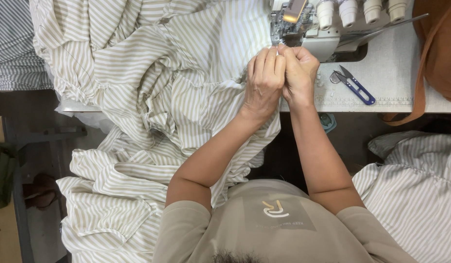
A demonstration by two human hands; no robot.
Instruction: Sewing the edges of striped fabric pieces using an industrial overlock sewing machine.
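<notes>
A large beige-and-white striped fabric (pixel 157 83) is bunched across the sewing table and hangs off its front edge toward my lap. My left hand (pixel 264 80) lies on the fabric with its fingers closed, pinching the edge just in front of the presser foot of the white sewing machine (pixel 303 24). My right hand (pixel 299 68) is curled tight against the left one, gripping the same fabric edge at the needle area. The pinched edge itself is mostly hidden by my fingers.
Blue-handled thread snips (pixel 354 85) lie on the white table (pixel 396 73) right of my hands. Several white thread cones (pixel 361 9) stand on the machine. Brown cloth (pixel 437 48) sits at the far right, more striped fabric (pixel 415 195) at the lower right.
</notes>
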